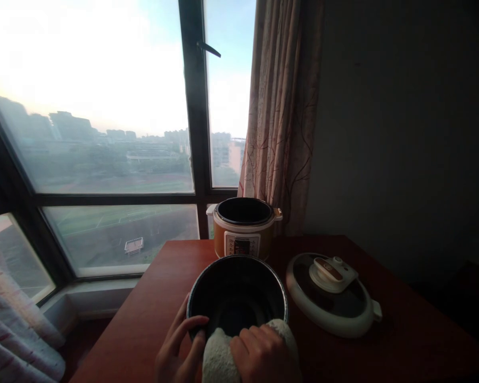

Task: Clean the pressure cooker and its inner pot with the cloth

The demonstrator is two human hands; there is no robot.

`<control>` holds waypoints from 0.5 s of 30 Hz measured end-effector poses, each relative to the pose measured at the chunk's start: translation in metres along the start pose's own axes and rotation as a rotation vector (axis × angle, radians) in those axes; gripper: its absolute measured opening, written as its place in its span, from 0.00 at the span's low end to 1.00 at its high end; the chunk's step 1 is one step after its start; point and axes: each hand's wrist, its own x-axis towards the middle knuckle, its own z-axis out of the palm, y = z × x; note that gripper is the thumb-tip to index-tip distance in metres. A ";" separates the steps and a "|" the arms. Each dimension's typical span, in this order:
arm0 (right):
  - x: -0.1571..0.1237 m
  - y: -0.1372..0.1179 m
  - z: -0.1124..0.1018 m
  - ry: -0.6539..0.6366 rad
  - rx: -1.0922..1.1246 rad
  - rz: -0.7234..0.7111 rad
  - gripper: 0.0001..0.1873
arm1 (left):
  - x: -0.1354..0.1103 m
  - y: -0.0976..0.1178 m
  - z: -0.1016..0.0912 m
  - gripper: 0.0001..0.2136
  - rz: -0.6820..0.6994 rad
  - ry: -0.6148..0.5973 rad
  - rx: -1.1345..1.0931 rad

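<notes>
A dark round inner pot [239, 287] is tilted toward me above the front part of the table. My left hand [183, 340] grips its left rim, with a finger over the edge and the thumb near it. Bunched in my right hand [261, 348] is a pale, fuzzy cloth [220, 357], pressed at the pot's near rim. Just behind the pot stands an electric pressure cooker [243, 229] with a control panel on its front and its top uncovered. To the right lies the cooker's round lid [331, 292], its handle facing up.
The reddish-brown table [131, 324] carries all of these. A large window [112, 106] with a dark frame fills the left side and back. A patterned curtain [281, 106] hangs behind the cooker, and another curtain [16, 324] hangs at lower left. A dark wall [399, 133] is on the right.
</notes>
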 end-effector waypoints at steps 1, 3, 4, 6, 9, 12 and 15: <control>0.000 0.001 0.000 -0.007 0.012 -0.005 0.19 | 0.004 0.001 -0.002 0.13 0.008 -0.014 0.008; 0.001 0.002 -0.001 -0.026 0.041 -0.016 0.18 | 0.014 0.007 -0.007 0.11 0.025 -0.061 0.020; 0.001 0.004 -0.002 -0.038 0.056 -0.025 0.17 | 0.019 0.010 -0.009 0.11 0.031 -0.095 0.020; 0.000 0.009 -0.003 -0.062 0.086 -0.051 0.14 | 0.033 0.016 -0.015 0.09 0.028 -0.172 0.009; -0.001 0.020 -0.008 -0.162 0.129 -0.101 0.11 | 0.054 0.019 -0.023 0.08 -0.038 -0.301 -0.043; -0.001 0.034 -0.018 -0.339 0.170 -0.155 0.12 | 0.074 0.015 -0.027 0.07 -0.126 -0.410 -0.167; 0.001 0.051 -0.031 -0.475 0.235 -0.201 0.13 | 0.092 0.011 -0.025 0.05 -0.184 -0.532 -0.299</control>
